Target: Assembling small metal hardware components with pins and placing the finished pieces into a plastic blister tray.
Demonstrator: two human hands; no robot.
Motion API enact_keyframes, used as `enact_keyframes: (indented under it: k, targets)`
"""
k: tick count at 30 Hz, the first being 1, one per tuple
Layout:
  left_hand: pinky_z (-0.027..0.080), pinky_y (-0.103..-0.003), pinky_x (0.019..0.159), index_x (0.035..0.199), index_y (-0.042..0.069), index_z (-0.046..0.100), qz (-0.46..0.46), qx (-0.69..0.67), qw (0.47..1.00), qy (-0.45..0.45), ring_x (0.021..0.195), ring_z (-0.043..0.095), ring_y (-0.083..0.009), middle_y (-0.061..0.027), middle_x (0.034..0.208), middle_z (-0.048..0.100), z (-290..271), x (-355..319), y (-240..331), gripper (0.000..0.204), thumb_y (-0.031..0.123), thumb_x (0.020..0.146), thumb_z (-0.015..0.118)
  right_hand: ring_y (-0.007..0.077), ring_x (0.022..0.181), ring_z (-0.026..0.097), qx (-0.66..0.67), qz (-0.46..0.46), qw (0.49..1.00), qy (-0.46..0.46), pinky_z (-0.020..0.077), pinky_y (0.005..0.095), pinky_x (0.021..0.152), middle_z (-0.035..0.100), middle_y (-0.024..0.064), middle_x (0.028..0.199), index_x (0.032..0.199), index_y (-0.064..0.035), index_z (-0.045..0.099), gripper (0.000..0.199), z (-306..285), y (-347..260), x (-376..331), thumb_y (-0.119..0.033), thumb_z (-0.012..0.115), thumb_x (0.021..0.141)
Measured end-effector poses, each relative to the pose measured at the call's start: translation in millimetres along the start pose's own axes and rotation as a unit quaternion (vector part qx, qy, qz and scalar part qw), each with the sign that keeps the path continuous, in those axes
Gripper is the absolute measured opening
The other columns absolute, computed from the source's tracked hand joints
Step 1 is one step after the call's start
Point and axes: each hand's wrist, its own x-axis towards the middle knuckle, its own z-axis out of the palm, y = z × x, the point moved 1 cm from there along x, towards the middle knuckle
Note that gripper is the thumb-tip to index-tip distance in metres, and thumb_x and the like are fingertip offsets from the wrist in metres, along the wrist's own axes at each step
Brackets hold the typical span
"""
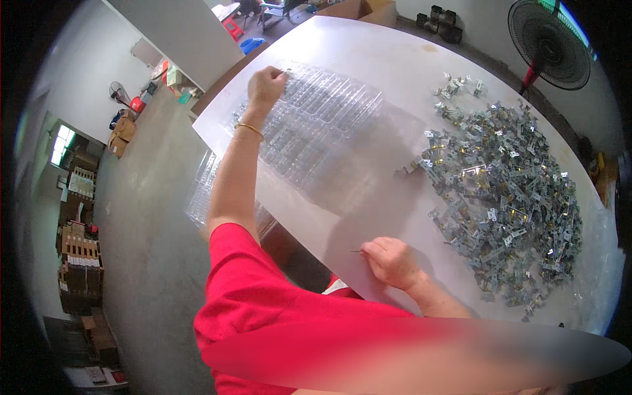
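Observation:
My left hand [266, 87] reaches out over the far left corner of a clear plastic compartment tray [329, 99]. Its fingers are closed at that corner; whatever they may hold is hidden. Closer to me, my right hand [392, 263] is closed in a pinch above the white table [368, 227]. A small thin metal piece [356, 251] sticks out from its fingertips, too small to name. Small metal brackets [507, 191], some with yellowish parts, lie in a large heap to the right of both hands.
More clear trays [204, 191] stand low beside the table's left edge. A black fan [550, 46] stands past the far right edge. Clear plastic sheeting [602, 276] hangs at the right edge. Cardboard boxes [120, 135] sit across the floor on the left.

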Motion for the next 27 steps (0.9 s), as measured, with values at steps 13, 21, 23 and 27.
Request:
enact_keyframes:
  k: [13,21,23,27]
  targets:
    - [0.056,-0.044,0.093,0.102,0.006,0.078,-0.093,0.215,0.963,-0.133,0.105,0.071,-0.0360,-0.0193,0.109,0.074,41.2,53.1,-45.4,0.031,0.031,0.084,0.072,0.0299,0.071,0.066,-0.015,0.019,1.000,0.001,0.0544,0.0403,0.063,0.064,0.0091,0.079,0.094,-0.0085,0.064,0.012,2.5,6.8,-1.3,-0.009,0.071,0.085]
    - [0.054,-0.046,0.096,0.107,0.002,0.076,-0.087,0.248,0.950,-0.168,0.110,0.068,-0.0394,-0.0248,0.115,0.071,58.8,62.9,-65.6,0.033,0.019,0.081,0.066,0.0303,0.072,0.066,0.008,0.050,0.999,-0.009,0.0548,0.0409,0.065,0.065,0.0092,0.081,0.095,-0.0090,0.065,0.012,-0.4,4.0,0.1,-0.011,0.072,0.085]
    - [0.054,-0.045,0.097,0.107,0.002,0.076,-0.081,0.250,0.951,-0.164,0.110,0.068,-0.0396,-0.0248,0.114,0.071,61.2,61.8,-68.0,0.033,0.020,0.081,0.067,0.0306,0.073,0.066,0.011,0.050,0.999,-0.009,0.0549,0.0409,0.065,0.065,0.0094,0.081,0.095,-0.0089,0.065,0.012,0.1,4.2,-0.4,-0.011,0.072,0.085]
    - [0.054,-0.045,0.097,0.107,0.001,0.075,-0.085,0.242,0.951,-0.175,0.108,0.068,-0.0396,-0.0247,0.113,0.071,64.2,60.8,-66.7,0.035,0.021,0.079,0.069,0.0308,0.074,0.067,0.017,0.049,0.999,-0.010,0.0548,0.0411,0.067,0.065,0.0096,0.082,0.095,-0.0088,0.065,0.012,-1.0,4.9,0.8,-0.011,0.072,0.085]
